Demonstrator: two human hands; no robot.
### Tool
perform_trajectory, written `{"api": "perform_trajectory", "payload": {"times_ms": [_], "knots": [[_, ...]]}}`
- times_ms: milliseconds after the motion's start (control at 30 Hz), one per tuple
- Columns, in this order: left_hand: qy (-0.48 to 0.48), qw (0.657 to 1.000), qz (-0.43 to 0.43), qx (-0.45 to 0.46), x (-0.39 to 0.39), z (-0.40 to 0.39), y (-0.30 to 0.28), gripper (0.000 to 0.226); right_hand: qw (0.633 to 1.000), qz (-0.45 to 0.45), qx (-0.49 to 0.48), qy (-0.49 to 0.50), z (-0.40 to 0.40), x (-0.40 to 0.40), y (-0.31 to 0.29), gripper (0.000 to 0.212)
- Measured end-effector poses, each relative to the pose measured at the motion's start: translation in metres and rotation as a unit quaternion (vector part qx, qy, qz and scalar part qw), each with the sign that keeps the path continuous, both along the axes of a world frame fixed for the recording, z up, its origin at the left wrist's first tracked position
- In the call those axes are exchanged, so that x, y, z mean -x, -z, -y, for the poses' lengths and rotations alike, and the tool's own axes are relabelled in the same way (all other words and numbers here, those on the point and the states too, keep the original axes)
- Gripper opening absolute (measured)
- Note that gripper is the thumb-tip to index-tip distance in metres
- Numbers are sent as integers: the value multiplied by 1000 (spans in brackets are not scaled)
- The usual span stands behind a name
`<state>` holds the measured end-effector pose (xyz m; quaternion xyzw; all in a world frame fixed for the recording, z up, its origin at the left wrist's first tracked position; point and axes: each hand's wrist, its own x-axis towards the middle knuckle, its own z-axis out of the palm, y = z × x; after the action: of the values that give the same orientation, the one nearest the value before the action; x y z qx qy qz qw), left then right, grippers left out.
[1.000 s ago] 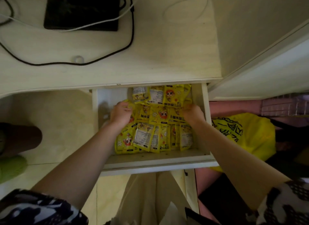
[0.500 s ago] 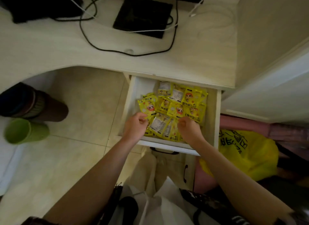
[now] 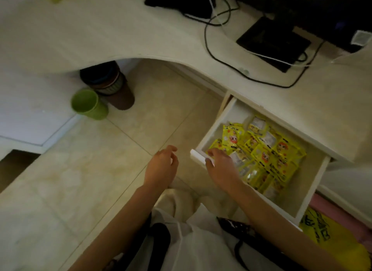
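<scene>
At drawer (image 3: 214, 125) front-left corner, lays right hand (image 3: 220, 166) over rim, grip unclear; pulls left hand (image 3: 162, 166) out, fingers spread, empty. Leaves yellow snack packets (image 3: 263, 149) inside; likely closing next.

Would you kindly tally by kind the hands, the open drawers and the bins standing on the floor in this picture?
Hands: 2 (left hand, right hand)
Open drawers: 1 (drawer)
Bins on the floor: 2 (green bin, brown bin)
Total: 5
</scene>
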<state>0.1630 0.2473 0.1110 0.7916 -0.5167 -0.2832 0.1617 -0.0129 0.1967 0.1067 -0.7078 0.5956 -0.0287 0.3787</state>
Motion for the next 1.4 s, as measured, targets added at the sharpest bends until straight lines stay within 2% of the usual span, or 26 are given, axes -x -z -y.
{"api": "perform_trajectory", "payload": {"times_ms": [233, 700, 1133, 1400], "knots": [[-78, 996, 31, 9, -92, -13, -1, 27, 995, 1, 16, -94, 24, -101, 0, 34], [-118, 991, 65, 23, -289, 25, -7, 24, 990, -3, 24, -140, 80, -291, -8, 39], [-160, 983, 79, 47, -405, 167, -19, 26, 980, 4, 67, -188, 225, -420, -24, 42], [-182, 980, 62, 54, -455, 261, -24, 23, 966, 0, 101, -237, 327, -483, -33, 35]]}}
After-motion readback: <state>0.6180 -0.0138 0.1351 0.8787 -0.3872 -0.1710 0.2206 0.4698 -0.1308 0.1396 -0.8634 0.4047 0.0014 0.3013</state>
